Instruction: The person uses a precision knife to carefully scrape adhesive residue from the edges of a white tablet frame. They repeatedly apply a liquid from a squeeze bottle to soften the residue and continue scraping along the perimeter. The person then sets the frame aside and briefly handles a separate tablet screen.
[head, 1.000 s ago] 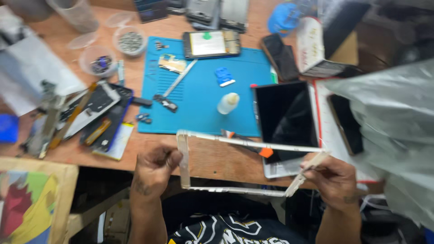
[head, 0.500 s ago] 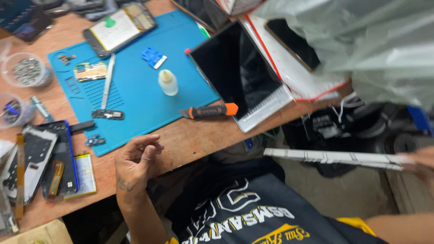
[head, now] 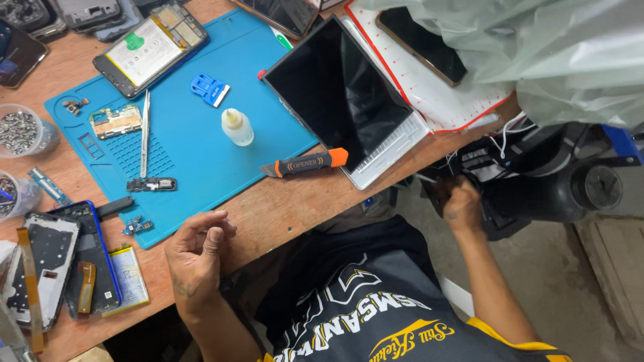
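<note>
My left hand [head: 196, 258] rests on the wooden table's [head: 282, 208] front edge, fingers loosely curled and holding nothing. It lies just below the blue work mat [head: 194, 144]. My right hand [head: 460, 205] reaches down past the table's right edge into dark gear and cables [head: 500, 157], its fingers closed; what it grips is hidden. An orange and black opener tool [head: 305, 163] lies between the hands, beside a dark tablet [head: 339, 90].
The mat carries an opened phone [head: 149, 45], tweezers [head: 144, 134], a small white bottle [head: 237, 127], a blue clip [head: 208, 88] and small circuit boards [head: 115, 121]. Phone frames [head: 60, 258] lie at the left, screw cups [head: 23, 131] further back. A grey plastic bag [head: 537, 47] covers the right.
The long white frame that both hands held, then only the right, is out of sight. My right hand has dropped below the table edge. My view has swung right and downward.
</note>
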